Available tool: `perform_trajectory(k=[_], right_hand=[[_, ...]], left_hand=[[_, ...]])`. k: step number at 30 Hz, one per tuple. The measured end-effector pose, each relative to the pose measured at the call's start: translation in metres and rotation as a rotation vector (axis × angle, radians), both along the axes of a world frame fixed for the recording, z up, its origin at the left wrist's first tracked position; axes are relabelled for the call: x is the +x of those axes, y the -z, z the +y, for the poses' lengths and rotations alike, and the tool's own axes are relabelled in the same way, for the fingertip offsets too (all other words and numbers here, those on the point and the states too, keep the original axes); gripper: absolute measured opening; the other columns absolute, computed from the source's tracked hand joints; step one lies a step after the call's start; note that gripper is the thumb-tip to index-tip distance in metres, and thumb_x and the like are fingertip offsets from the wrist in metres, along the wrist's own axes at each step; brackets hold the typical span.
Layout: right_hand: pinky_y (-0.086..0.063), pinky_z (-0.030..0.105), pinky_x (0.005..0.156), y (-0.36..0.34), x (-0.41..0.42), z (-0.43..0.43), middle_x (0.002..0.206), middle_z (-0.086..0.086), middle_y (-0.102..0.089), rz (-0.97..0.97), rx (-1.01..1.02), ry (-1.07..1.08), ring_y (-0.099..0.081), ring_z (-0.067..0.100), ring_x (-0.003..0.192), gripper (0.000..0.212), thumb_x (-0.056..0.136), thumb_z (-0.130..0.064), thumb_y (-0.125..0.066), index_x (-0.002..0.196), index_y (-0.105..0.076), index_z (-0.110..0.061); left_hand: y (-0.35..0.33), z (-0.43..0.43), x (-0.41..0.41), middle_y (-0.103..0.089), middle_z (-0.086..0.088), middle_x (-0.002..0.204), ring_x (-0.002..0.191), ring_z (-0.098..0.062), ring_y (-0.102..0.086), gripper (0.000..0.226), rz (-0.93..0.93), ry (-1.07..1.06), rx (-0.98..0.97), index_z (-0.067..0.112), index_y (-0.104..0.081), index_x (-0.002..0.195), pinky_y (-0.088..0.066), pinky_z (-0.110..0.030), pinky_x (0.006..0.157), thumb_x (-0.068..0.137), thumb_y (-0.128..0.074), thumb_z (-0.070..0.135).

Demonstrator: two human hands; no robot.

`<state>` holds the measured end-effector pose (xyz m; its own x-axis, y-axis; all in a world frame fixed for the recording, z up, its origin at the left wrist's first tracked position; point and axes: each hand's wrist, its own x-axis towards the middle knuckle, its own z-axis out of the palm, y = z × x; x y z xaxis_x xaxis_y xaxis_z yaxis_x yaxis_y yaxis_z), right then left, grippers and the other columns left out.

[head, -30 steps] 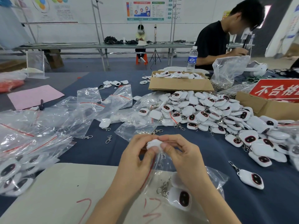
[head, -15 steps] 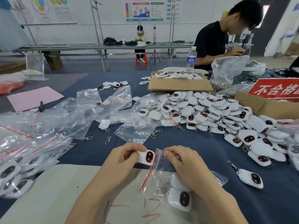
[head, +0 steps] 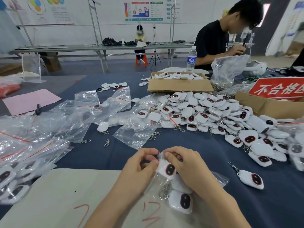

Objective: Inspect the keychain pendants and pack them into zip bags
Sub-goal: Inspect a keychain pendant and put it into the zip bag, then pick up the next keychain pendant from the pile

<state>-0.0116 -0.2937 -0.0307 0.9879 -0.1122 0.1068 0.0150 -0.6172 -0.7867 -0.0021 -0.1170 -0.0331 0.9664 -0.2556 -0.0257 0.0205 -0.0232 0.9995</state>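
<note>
Left hand (head: 139, 167) and right hand (head: 187, 168) pinch the zip bag (head: 218, 178) mouth at 12 o'clock, probably to seal its pendants (head: 181, 200) inside.

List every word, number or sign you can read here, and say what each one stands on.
"不合格", then a character cut off by the frame edge: white on the red sign at the cardboard box on the right.
Red handwritten strokes on the pale board: digit-like, not surely readable.
Water bottle label: blurred.
Wall posters: too small to read.
</note>
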Motion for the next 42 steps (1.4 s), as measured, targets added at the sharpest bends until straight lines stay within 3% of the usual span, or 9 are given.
perform_trajectory(k=[7,11,15,19,22,27,31,37,42], right_hand=[[-0.051,0.016,0.063,-0.003,-0.002,0.001,0.071,-0.016,-0.071,-0.058,0.095,-0.032,-0.065,0.003,0.062,0.027,0.095,-0.019,-0.065,0.088,-0.072,-0.044],[-0.049,0.014,0.064,-0.009,-0.006,0.003,0.067,-0.016,-0.070,-0.049,0.112,-0.083,-0.066,0.001,0.060,0.026,0.097,-0.017,-0.062,0.090,-0.070,-0.041],[-0.049,0.019,0.079,-0.014,-0.009,0.001,0.089,-0.019,-0.072,-0.136,-0.027,-0.026,-0.065,0.000,0.088,0.017,0.100,-0.035,-0.059,0.111,-0.069,-0.043],[-0.044,0.016,0.079,-0.028,-0.016,-0.009,0.099,-0.021,-0.070,-0.346,-0.011,0.181,-0.060,0.000,0.093,0.021,0.102,-0.032,-0.056,0.118,-0.068,-0.040],[-0.048,0.034,0.093,-0.029,-0.031,-0.027,0.103,-0.014,-0.072,-0.411,-0.139,0.419,-0.062,0.012,0.099,0.025,0.102,-0.022,-0.053,0.120,-0.069,-0.029],[-0.018,0.049,0.119,-0.011,-0.071,-0.061,0.138,0.008,-0.057,-0.034,-0.376,0.782,-0.041,0.033,0.134,0.036,0.100,-0.024,-0.050,0.134,-0.061,-0.023],[-0.029,0.043,0.114,0.006,-0.091,-0.064,0.144,0.011,-0.049,0.095,-0.360,0.650,-0.039,0.035,0.133,0.037,0.102,-0.022,-0.048,0.138,-0.057,-0.019],[-0.034,0.026,0.088,0.005,-0.093,-0.064,0.135,0.002,-0.054,-0.083,-0.149,0.554,-0.045,0.022,0.125,0.033,0.106,-0.019,-0.043,0.136,-0.056,-0.023],[-0.054,0.019,0.086,-0.027,-0.072,-0.051,0.110,-0.014,-0.072,-0.236,0.695,0.486,-0.066,-0.001,0.105,0.022,0.108,-0.030,-0.043,0.116,-0.063,-0.034]], left_hand=[[-0.008,-0.001,-0.013,-0.049,0.010,0.064,0.063,-0.011,-0.041,0.032,-0.195,0.216,0.119,0.050,-0.062,0.122,-0.037,-0.021,0.060,0.101,-0.057,0.027],[-0.014,0.005,-0.014,-0.065,0.016,0.065,0.051,-0.004,-0.042,0.032,-0.194,0.281,0.086,0.048,-0.063,0.125,-0.038,-0.015,0.050,0.103,-0.056,0.026],[-0.009,0.006,-0.005,-0.069,-0.026,0.083,0.061,-0.013,-0.056,0.023,-0.112,0.098,-0.094,0.035,-0.073,0.116,-0.045,-0.023,0.059,0.101,-0.059,0.023],[-0.001,0.013,0.006,-0.066,-0.005,0.071,0.056,-0.011,-0.052,0.020,-0.068,0.017,-0.106,0.031,-0.075,0.110,-0.043,-0.020,0.051,0.100,-0.060,0.024],[0.002,0.015,0.007,-0.058,0.006,0.063,0.052,-0.005,-0.046,0.021,-0.117,-0.032,-0.022,0.034,-0.075,0.107,-0.039,-0.015,0.047,0.102,-0.057,0.025],[0.003,0.014,0.007,-0.051,0.005,0.057,0.050,-0.007,-0.045,0.026,-0.184,-0.142,0.052,0.039,-0.074,0.102,-0.040,-0.017,0.049,0.104,-0.053,0.023],[0.001,0.015,0.007,-0.053,0.004,0.054,0.048,-0.007,-0.044,0.026,-0.250,-0.236,0.098,0.035,-0.073,0.101,-0.040,-0.014,0.049,0.104,-0.051,0.021],[-0.001,0.019,0.007,-0.051,0.005,0.048,0.045,-0.004,-0.041,0.023,-0.272,-0.314,0.128,0.025,-0.069,0.102,-0.036,-0.011,0.049,0.104,-0.049,0.017],[-0.002,0.018,0.005,-0.051,0.006,0.049,0.045,-0.005,-0.040,0.022,-0.308,-0.319,0.127,0.025,-0.068,0.103,-0.035,-0.012,0.048,0.105,-0.048,0.018]])
